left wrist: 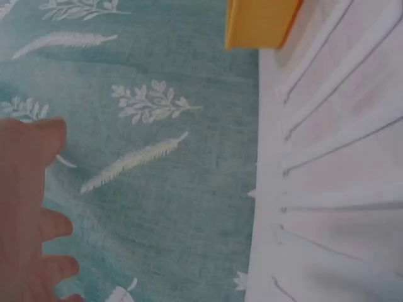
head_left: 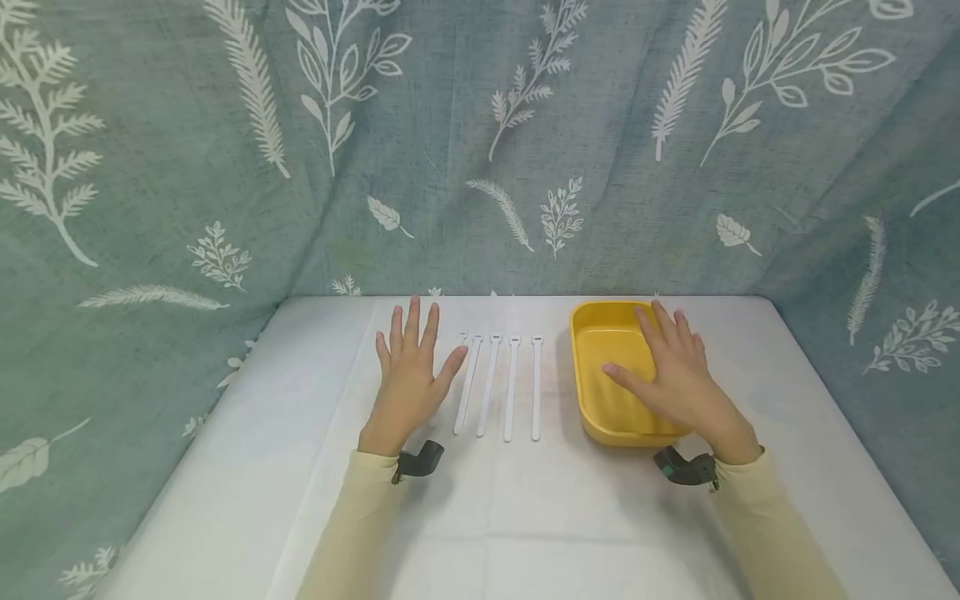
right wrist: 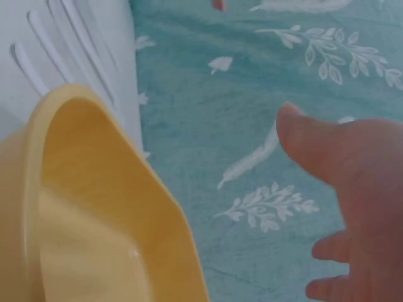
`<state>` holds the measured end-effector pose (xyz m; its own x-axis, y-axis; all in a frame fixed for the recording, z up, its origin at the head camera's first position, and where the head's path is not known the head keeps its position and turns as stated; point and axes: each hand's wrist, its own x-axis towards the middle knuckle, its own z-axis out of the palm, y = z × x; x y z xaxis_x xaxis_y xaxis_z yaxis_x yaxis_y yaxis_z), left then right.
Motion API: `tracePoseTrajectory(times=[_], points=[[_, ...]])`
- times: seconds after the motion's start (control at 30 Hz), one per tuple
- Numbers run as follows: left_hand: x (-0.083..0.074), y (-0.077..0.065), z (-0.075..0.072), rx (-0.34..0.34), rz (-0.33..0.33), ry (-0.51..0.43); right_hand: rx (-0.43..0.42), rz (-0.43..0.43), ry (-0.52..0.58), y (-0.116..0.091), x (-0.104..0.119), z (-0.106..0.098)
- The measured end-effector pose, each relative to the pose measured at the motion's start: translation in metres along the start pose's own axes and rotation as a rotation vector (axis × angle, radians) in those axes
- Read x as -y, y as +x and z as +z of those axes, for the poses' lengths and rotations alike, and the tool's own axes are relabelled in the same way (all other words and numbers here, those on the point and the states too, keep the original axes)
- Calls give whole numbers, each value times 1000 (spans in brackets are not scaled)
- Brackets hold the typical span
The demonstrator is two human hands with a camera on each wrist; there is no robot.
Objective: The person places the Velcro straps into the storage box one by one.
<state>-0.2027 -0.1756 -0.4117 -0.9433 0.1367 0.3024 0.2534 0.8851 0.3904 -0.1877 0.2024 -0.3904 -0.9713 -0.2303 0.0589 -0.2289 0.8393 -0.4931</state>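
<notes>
Several thin white strips (head_left: 537, 387), each with a small slotted head at its far end, lie side by side on the white table. My left hand (head_left: 408, 379) is spread above their left side, its fingers straight and its thumb over the leftmost strip, which it partly hides. A yellow rectangular tub (head_left: 592, 417) with rounded corners stands to the right of the strips; no contents show in it. Over its right side my right hand (head_left: 675, 379) hovers with fingers spread, holding nothing. In the right wrist view the tub's wall (right wrist: 94, 157) lies left of my thumb.
Behind the table (head_left: 315, 350) hangs a green-blue cloth (head_left: 450, 217) with white leaf prints, which also runs along both sides. A dark wrist mount (head_left: 422, 459) sits on my left wrist, and another mount (head_left: 684, 468) on my right.
</notes>
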Motion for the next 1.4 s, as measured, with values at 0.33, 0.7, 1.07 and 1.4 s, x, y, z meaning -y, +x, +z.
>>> tracePoseTrajectory(times=[0.33, 0.7, 1.07, 1.4], points=[[35, -1, -17, -7, -114, -200, 34, 46, 250, -13, -25, -20], [65, -2, -14, 21, -293, -258, 73, 131, 400, -17, -65, -5], [75, 1, 4, 43, -408, -240, 177, 204, 439, -21, -84, 3], [83, -2, 12, 115, -465, -223, 263, 145, 472, -25, -98, 11]])
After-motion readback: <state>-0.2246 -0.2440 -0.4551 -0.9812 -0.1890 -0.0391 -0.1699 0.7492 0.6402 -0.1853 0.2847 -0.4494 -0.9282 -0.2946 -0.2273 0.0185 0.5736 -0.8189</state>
